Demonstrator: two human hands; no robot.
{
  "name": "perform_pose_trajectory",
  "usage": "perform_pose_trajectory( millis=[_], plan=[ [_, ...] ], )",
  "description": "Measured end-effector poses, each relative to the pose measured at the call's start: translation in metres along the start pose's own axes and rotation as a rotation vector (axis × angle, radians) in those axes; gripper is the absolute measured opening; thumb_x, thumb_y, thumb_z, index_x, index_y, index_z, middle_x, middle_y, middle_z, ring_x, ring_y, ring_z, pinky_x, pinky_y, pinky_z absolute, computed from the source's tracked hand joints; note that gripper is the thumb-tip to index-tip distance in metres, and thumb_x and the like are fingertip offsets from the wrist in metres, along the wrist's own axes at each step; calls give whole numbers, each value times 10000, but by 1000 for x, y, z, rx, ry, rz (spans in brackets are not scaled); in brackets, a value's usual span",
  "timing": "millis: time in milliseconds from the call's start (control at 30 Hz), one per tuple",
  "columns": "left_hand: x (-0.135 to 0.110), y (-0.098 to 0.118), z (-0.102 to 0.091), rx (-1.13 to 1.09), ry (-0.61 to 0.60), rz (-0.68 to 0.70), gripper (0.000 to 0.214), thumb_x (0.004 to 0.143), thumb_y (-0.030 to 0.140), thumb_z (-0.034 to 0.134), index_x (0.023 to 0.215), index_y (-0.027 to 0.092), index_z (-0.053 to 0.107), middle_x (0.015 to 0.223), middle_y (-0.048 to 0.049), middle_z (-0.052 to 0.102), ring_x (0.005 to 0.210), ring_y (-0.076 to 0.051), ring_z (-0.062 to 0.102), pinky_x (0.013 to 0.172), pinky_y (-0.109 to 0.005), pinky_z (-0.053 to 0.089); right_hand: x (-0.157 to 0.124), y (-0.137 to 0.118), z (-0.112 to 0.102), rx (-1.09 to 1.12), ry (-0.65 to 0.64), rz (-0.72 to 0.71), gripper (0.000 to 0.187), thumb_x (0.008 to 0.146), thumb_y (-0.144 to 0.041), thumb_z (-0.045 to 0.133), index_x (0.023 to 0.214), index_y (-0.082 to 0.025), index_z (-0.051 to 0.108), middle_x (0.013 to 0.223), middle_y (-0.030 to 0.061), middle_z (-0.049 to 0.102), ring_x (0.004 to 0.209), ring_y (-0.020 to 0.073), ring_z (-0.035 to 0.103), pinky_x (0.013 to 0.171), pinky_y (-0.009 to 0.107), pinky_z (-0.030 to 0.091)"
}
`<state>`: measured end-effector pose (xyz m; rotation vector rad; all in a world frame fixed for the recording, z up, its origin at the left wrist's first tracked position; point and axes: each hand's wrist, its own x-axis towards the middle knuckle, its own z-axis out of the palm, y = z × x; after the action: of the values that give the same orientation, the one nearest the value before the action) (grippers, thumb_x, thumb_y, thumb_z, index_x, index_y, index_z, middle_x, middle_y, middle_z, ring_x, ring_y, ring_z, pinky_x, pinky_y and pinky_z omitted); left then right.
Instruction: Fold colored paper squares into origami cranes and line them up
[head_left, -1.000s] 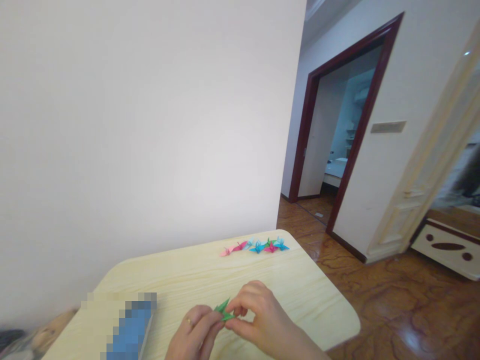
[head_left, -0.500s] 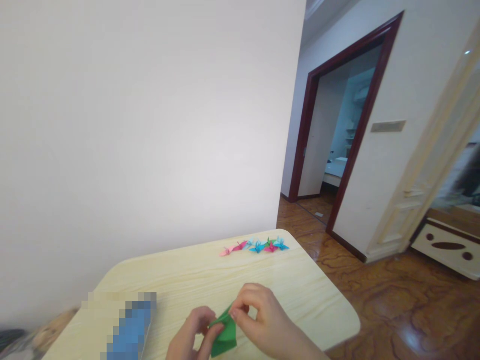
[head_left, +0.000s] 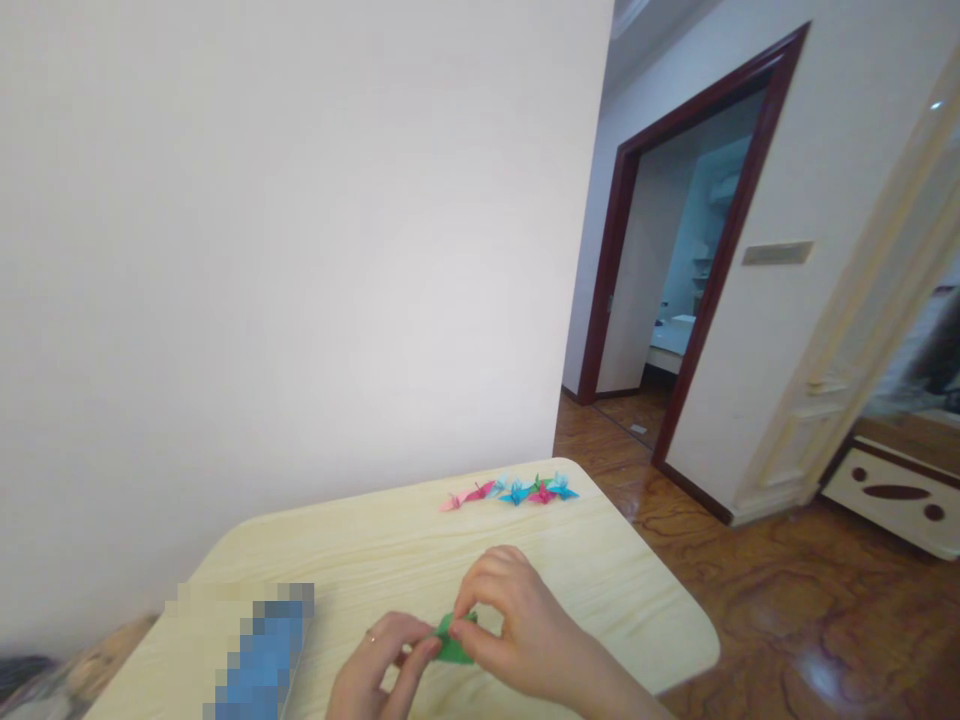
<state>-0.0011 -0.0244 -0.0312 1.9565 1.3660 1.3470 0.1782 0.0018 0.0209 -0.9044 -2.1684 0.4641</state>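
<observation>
A small piece of folded green paper sits between both my hands just above the light wooden table. My left hand, a ring on one finger, pinches its left side with closed fingers. My right hand curls over its top and right side, fingertips pressed on the paper. At the far edge of the table lies a row of several small folded paper figures in pink, blue and green.
A blurred-out blue and cream object lies on the table at the left. A white wall stands right behind the table. To the right are a glossy wooden floor, a dark-framed doorway and a cream cabinet.
The green paper was a small pointed shape, then opened into a wider flap half a second ago, and is now pressed smaller again. Both hands stayed in place, fingers shifting.
</observation>
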Motion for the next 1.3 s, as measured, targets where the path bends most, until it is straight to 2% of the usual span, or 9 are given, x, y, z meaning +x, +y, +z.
perform_pose_trajectory(
  millis=[233, 400, 533, 633, 733, 867, 967, 1067, 1300],
  plan=[
    [3, 1, 11, -142, -17, -260, 322, 735, 512, 552, 659, 210, 630, 581, 12, 630, 563, -161, 590, 510, -218, 470, 9, 21, 13, 234, 41, 207, 96, 688, -118, 613, 607, -162, 587, 653, -15, 586, 656, 122, 552, 630, 217, 399],
    [5, -11, 5, -305, 126, -414, 383, 631, 573, 624, 637, 190, 620, 519, 37, 572, 453, -125, 521, 400, -200, 426, 5, 29, 5, 256, 273, 280, 144, 792, -168, 504, 658, -166, 558, 661, -3, 559, 668, 130, 534, 644, 233, 413],
    [4, -15, 5, -369, 167, -465, 378, 620, 551, 650, 673, 178, 616, 464, 57, 539, 403, -105, 489, 391, -197, 417, -6, 20, 9, 220, 101, 167, 51, 732, -208, 618, 774, -180, 617, 758, 9, 608, 737, 144, 552, 715, 253, 409],
    [3, -16, 11, -370, 146, -497, 385, 632, 545, 645, 718, 171, 610, 398, 75, 500, 350, -96, 461, 351, -189, 380, -9, 15, 22, 151, 68, 168, 143, 634, -191, 696, 761, -184, 629, 760, 3, 622, 778, 160, 556, 758, 266, 394],
    [4, -17, 14, -398, 155, -498, 403, 626, 535, 657, 788, 172, 597, 441, 64, 550, 360, -109, 506, 331, -192, 390, -8, 17, 32, 160, 40, 243, 28, 692, -153, 625, 669, -170, 622, 670, -12, 614, 687, 135, 558, 691, 232, 395],
    [3, -17, 14, -451, 264, -445, 376, 588, 492, 710, 775, 192, 583, 614, 28, 626, 538, -177, 642, 373, -221, 484, -6, 24, 36, 291, -19, 308, 101, 725, -187, 609, 632, -155, 631, 601, -27, 594, 608, 115, 537, 582, 194, 381],
    [0, -14, 15, -396, 229, -389, 322, 597, 471, 714, 721, 184, 639, 709, -12, 661, 630, -202, 664, 450, -258, 552, -7, 28, 38, 382, -32, 365, 77, 726, -182, 607, 681, -151, 662, 608, -23, 611, 589, 111, 528, 542, 187, 369],
    [-3, -12, 18, -342, 203, -319, 328, 609, 478, 703, 778, 197, 698, 819, -46, 677, 689, -213, 666, 475, -272, 579, -7, 27, 39, 432, -20, 402, 71, 715, -179, 619, 724, -152, 685, 641, -8, 642, 593, 113, 537, 540, 189, 374],
    [0, -19, 26, -305, 212, -257, 280, 629, 455, 694, 780, 221, 718, 818, -47, 686, 656, -197, 664, 469, -261, 583, -5, 22, 37, 391, -8, 310, 102, 740, -174, 599, 698, -178, 692, 631, -4, 640, 596, 122, 546, 541, 193, 386]
  ],
)
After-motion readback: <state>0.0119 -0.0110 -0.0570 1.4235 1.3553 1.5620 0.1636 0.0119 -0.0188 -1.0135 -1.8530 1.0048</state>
